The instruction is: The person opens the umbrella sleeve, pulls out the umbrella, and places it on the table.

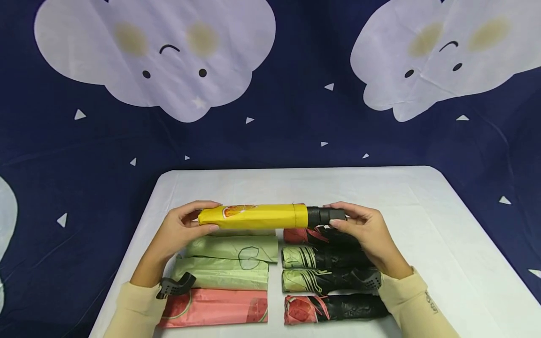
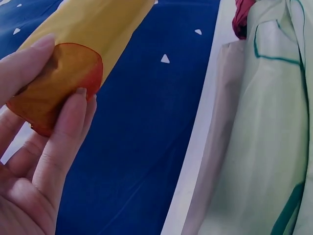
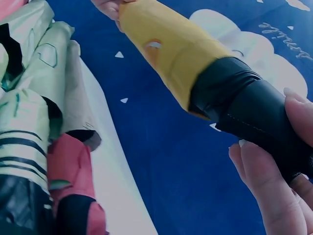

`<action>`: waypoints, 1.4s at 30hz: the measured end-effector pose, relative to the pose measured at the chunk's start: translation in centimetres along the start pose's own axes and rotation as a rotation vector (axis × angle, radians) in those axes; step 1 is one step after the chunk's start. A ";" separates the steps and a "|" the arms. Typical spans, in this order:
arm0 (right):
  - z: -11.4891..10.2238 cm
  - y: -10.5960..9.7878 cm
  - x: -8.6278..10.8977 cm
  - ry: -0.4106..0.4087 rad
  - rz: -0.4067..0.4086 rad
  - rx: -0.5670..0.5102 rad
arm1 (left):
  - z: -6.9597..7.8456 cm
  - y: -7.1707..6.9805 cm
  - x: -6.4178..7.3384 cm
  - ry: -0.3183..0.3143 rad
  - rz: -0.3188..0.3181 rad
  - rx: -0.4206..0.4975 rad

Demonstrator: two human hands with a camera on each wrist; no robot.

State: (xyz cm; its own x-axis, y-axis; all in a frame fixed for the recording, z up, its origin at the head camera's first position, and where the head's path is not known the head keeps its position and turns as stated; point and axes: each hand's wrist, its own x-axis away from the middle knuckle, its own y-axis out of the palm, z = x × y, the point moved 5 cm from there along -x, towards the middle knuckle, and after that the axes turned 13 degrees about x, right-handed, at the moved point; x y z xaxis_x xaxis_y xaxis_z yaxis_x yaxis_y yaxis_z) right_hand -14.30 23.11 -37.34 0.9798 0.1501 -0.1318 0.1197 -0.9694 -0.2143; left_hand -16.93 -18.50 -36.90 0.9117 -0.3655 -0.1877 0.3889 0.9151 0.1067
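Observation:
Both hands hold a folded umbrella level above the white table, its yellow sleeve printed with an orange slice. My left hand pinches the sleeve's left end between thumb and fingers. In the left wrist view, the fingertips press on the orange-slice print. At the other end, my right hand grips the umbrella's black end, which sticks out of the sleeve. The right wrist view shows thumb and fingers around that black end. The palm side of the right hand is mostly hidden.
Below, pale green sleeves, a red watermelon-print sleeve and a partly hidden grey one lie in a left column. Several black folded umbrellas with green or red ends form the right column. A dark blue cloud-print cloth surrounds the table.

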 end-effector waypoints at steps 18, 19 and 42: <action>0.1 -2.6 0.1 -0.061 -0.005 -0.042 | 0.3 -3.7 0.3 0.082 -0.002 0.022; 0.1 -2.8 0.1 -0.060 0.000 -0.040 | 0.3 -3.8 0.3 0.082 -0.003 0.032; 1.7 -6.8 1.0 -0.053 0.031 -0.088 | -0.4 -6.6 0.3 0.103 0.070 0.036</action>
State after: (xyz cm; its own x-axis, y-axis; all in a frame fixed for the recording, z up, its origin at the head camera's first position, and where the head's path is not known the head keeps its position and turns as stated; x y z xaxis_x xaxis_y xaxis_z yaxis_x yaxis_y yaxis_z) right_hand -14.42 30.18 -37.70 0.9737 0.1275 -0.1890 0.1053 -0.9868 -0.1234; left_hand -19.23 -24.56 -38.10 0.9192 -0.2795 -0.2774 0.3307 0.9304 0.1582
